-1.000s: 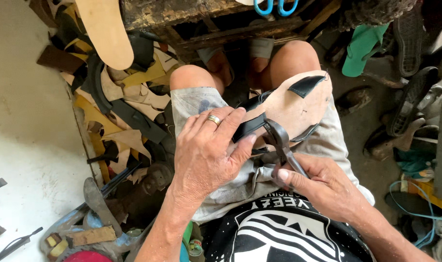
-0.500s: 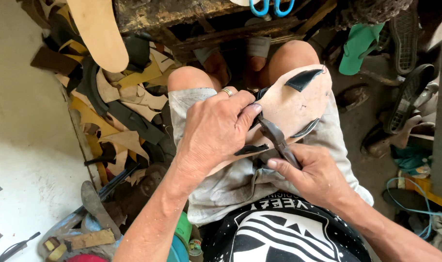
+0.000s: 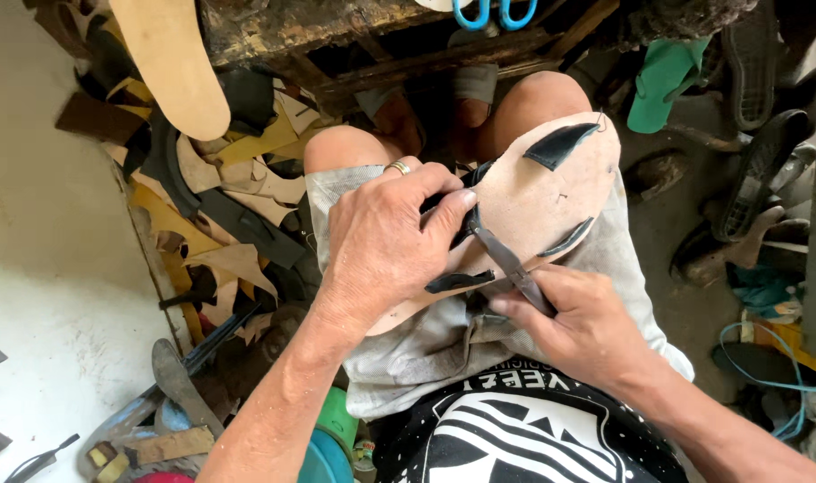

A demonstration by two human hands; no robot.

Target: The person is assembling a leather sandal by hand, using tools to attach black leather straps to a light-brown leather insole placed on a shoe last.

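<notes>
Sole (image 3: 524, 192) (tan) under left hand (image 3: 386, 246), pliers (image 3: 506, 259) in right hand (image 3: 582, 322).

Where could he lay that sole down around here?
The pale floor on his left, beside the leather scraps, is bare. The scrap heap, the shoes on his right and the dark bench ahead are crowded. Both hands fill his lap.
</notes>
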